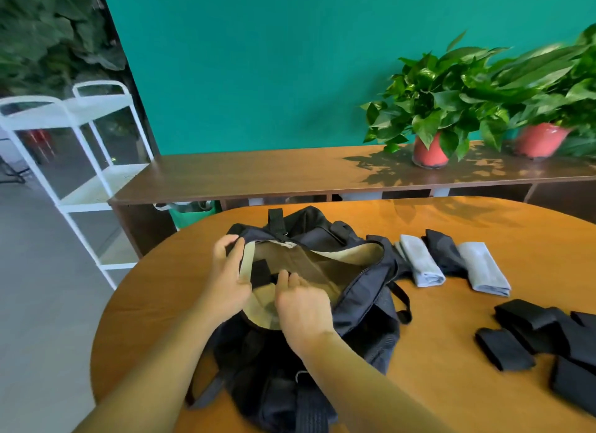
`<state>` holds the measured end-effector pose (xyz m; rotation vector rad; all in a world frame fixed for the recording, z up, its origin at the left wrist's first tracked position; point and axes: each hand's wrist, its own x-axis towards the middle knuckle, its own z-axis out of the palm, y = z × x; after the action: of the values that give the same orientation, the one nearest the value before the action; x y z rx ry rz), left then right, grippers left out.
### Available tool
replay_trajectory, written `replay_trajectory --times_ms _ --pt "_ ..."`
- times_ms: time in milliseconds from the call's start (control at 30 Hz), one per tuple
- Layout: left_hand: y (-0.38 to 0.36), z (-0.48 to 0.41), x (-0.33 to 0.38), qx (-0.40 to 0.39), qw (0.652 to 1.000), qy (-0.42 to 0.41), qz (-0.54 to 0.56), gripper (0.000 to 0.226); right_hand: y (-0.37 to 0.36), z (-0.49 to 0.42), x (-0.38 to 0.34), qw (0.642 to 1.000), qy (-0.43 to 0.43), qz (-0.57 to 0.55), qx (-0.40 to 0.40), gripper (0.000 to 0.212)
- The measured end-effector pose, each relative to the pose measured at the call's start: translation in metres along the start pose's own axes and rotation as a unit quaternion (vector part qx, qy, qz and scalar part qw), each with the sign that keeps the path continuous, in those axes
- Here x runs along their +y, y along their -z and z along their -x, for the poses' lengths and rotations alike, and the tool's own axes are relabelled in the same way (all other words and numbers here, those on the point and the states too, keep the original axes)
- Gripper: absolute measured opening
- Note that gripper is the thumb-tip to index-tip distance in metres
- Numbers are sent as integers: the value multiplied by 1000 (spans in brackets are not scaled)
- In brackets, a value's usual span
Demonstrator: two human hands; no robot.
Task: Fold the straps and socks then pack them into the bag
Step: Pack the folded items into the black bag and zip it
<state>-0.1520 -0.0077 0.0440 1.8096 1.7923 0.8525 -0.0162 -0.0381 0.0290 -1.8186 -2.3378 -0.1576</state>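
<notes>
A bag (pixel 364 307) is laid on the left part of a table (pixel 451 384), its opening turned upward. The opening's left rim is held by the left hand (pixel 227 274). The right hand (pixel 303 307) is placed just beside it, at a folded strap (pixel 261 271) inside the bag. Folded socks (pixel 419 261) are set in a row right of the bag. More straps (pixel 532 336) are piled nearer, at far right. Behind the table a sideboard (pixel 258 174) is seen, with two potted plants (pixel 432 110) on its right end and a shelf cart (pixel 96 110) to its left.
</notes>
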Motion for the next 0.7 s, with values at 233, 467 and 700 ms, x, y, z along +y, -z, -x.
replay_trajectory --times_ms 233,467,700 --pt "-3 -4 -10 -32 999 -10 27 82 -33 -52 -8 987 -97 -25 -122 54" --pt "0 -5 -12 -37 999 -19 34 82 -40 -56 -20 975 -138 -139 -103 67" --pt "-1 0 -8 -32 999 -24 18 82 -48 -41 -28 968 -179 -137 -107 57"
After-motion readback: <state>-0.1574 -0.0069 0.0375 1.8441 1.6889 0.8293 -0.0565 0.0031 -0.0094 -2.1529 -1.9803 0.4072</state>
